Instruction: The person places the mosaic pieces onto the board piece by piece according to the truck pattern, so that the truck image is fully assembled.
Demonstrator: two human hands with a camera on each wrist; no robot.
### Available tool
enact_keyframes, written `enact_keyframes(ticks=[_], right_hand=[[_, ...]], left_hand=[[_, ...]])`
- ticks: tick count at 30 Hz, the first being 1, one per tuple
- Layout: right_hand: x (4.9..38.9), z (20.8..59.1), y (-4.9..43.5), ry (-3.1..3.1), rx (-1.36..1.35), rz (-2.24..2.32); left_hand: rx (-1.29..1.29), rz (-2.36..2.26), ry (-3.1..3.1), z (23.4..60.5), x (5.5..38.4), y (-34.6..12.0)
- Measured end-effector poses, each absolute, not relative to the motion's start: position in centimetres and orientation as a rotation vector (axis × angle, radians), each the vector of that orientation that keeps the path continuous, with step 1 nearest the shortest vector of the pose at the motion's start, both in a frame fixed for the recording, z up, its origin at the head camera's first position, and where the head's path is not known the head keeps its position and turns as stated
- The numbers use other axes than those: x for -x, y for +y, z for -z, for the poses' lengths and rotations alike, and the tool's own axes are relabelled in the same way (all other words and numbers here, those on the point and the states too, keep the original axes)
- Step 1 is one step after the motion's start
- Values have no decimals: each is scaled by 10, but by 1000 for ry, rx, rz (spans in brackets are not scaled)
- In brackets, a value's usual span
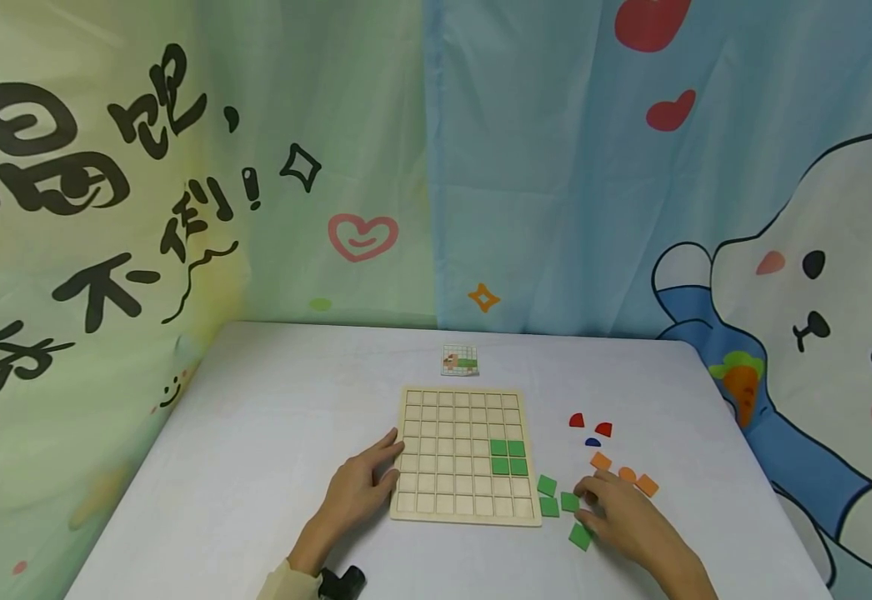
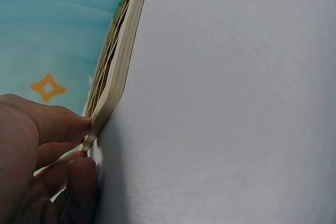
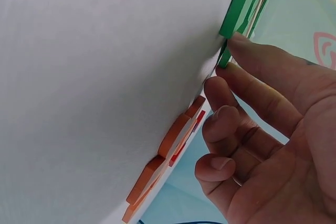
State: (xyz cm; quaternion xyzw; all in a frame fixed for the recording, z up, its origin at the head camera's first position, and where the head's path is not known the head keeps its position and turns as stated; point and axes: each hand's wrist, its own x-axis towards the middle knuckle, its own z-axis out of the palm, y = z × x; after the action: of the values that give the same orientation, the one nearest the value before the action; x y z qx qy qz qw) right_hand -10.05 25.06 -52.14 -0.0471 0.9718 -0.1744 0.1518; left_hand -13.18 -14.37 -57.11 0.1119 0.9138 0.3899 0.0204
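Observation:
A square wooden grid board (image 1: 454,522) lies flat, with a block of green square tiles (image 1: 508,457) set in its right side. My left hand (image 1: 361,483) rests its thumb and fingertips against the board's left edge; in the left wrist view the fingertips (image 2: 84,125) are right at the rim near a rounded corner. Right of the board, my right hand (image 1: 627,517) pinches a green square tile (image 1: 568,502) at its right side between thumb and forefinger. The right wrist view shows this tile (image 3: 224,59) at those two fingertips, the other fingers loosely curled.
Loose green tiles (image 1: 547,485) lie around the right hand. Beyond it are orange pieces (image 1: 600,461), two red pieces (image 1: 604,429) and a blue half-round (image 1: 593,442). A small picture card (image 1: 459,360) lies behind the board. A printed curtain (image 1: 541,208) hangs behind the white table (image 1: 271,392).

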Motion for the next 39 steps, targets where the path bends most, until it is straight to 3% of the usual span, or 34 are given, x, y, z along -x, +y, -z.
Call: enact_keyframes(ticks=[39], right_hand=[[111, 516, 224, 2882, 219, 534]], left_hand=[[-355, -1224, 2827, 575, 133, -145]])
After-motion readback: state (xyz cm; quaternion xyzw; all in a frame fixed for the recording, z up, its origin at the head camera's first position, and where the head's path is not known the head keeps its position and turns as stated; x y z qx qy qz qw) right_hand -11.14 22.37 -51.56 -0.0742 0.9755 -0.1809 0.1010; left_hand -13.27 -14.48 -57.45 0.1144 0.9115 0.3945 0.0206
